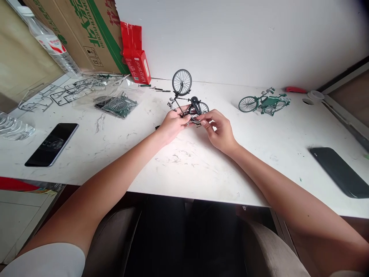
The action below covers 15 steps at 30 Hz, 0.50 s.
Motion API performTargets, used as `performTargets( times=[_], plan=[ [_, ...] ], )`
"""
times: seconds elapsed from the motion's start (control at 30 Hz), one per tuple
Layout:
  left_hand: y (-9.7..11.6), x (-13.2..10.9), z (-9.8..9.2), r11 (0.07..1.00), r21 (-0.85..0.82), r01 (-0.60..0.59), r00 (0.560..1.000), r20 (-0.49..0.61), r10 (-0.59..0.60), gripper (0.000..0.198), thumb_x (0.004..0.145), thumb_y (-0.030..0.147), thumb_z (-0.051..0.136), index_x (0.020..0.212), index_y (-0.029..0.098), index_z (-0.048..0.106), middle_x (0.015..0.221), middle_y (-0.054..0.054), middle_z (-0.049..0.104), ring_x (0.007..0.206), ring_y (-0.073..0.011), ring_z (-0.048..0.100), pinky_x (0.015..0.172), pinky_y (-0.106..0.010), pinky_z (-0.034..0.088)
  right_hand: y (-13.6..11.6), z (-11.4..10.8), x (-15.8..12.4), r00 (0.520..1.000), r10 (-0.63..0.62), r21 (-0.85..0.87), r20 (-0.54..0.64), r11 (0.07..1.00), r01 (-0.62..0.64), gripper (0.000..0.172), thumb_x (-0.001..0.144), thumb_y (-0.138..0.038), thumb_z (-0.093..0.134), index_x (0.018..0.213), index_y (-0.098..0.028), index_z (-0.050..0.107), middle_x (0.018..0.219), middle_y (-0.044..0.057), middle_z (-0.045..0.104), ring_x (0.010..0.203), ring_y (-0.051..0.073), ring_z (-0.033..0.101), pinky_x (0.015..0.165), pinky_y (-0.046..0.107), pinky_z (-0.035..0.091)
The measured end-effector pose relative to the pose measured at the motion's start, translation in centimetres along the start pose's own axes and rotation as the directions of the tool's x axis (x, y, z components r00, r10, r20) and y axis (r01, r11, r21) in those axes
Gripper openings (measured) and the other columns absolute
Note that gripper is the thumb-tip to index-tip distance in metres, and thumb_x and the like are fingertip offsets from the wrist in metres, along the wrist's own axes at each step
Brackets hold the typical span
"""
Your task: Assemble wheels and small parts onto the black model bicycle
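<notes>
A small black model bicycle (182, 93) is held above the white table, tilted with one spoked wheel raised toward the wall. My left hand (172, 125) is closed round its frame from the left, its thumb lying near the lower wheel. At that wheel's right side my right hand (218, 129) pinches with thumb and forefinger; whether a small part sits between the fingertips I cannot make out. A green model bicycle (266, 103) stands on the table off to the right.
Clear bags of green bicycle parts (118, 104) and thin part frames (62, 94) lie at left. A phone (52, 145), a bottle (53, 44), a red packet (137, 57) and a carton (83, 30) surround them. A dark case (340, 172) lies right.
</notes>
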State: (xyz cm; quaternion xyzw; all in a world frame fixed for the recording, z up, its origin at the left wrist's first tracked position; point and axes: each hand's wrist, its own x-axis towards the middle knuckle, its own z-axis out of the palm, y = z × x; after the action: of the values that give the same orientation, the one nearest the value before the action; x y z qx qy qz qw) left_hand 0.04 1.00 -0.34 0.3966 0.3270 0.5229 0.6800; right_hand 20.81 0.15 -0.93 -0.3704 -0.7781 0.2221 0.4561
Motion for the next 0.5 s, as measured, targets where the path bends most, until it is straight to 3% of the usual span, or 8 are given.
performTargets(
  times=[0.1, 0.23, 0.33, 0.43, 0.5],
  plan=[
    [-0.1, 0.1, 0.1, 0.999, 0.013, -0.029, 0.997, -0.065, 0.030, 0.033, 0.092, 0.005, 0.068, 0.123, 0.016, 0.070, 0.115, -0.009, 0.083, 0.114, -0.0209, 0.079, 0.117, -0.046, 0.056, 0.2, -0.4, 0.1, 0.997, -0.040, -0.032, 0.061, 0.999, 0.042, 0.029, 0.110, -0.047, 0.059, 0.109, -0.025, 0.079, 0.109, 0.011, 0.076, 0.095, 0.025, 0.069, 0.071, 0.038, 0.056],
    [0.2, 0.5, 0.0, 0.991, 0.071, -0.110, 0.976, -0.182, 0.121, 0.037, 0.093, 0.001, 0.064, 0.127, 0.014, 0.068, 0.113, -0.009, 0.083, 0.107, -0.0184, 0.081, 0.110, -0.040, 0.060, 1.1, -0.4, 0.1, 0.942, -0.163, -0.116, 0.293, 0.972, 0.204, 0.026, 0.110, -0.029, 0.056, 0.101, -0.024, 0.080, 0.098, 0.010, 0.077, 0.095, 0.026, 0.066, 0.088, 0.045, 0.056],
    [0.6, 0.9, -0.4, 0.988, 0.091, -0.127, 0.967, -0.212, 0.144, 0.037, 0.094, 0.001, 0.062, 0.129, 0.014, 0.068, 0.118, -0.009, 0.082, 0.106, -0.0174, 0.081, 0.106, -0.037, 0.060, 1.4, -0.5, 0.1, 0.910, -0.183, -0.148, 0.372, 0.956, 0.253, 0.024, 0.109, -0.033, 0.061, 0.103, -0.023, 0.081, 0.102, 0.011, 0.077, 0.099, 0.027, 0.066, 0.096, 0.050, 0.056],
    [0.8, 1.2, -0.7, 0.988, 0.084, -0.133, 0.960, -0.236, 0.150, 0.037, 0.094, 0.001, 0.062, 0.128, 0.015, 0.068, 0.123, -0.010, 0.082, 0.105, -0.0171, 0.081, 0.102, -0.034, 0.061, 0.3, -1.5, 0.7, 0.931, -0.208, -0.151, 0.301, 0.953, 0.262, 0.031, 0.111, -0.046, 0.060, 0.119, -0.023, 0.079, 0.119, 0.013, 0.076, 0.113, 0.030, 0.069, 0.102, 0.052, 0.058],
    [1.0, 1.3, -0.8, 0.989, 0.077, -0.129, 0.957, -0.252, 0.144, 0.037, 0.094, 0.001, 0.062, 0.128, 0.015, 0.068, 0.122, -0.010, 0.082, 0.104, -0.0164, 0.081, 0.101, -0.033, 0.061, -1.2, -2.9, 1.3, 0.962, -0.241, -0.168, 0.124, 0.951, 0.260, 0.040, 0.115, -0.051, 0.049, 0.133, -0.027, 0.074, 0.123, 0.013, 0.076, 0.117, 0.031, 0.070, 0.103, 0.053, 0.059]
  ],
)
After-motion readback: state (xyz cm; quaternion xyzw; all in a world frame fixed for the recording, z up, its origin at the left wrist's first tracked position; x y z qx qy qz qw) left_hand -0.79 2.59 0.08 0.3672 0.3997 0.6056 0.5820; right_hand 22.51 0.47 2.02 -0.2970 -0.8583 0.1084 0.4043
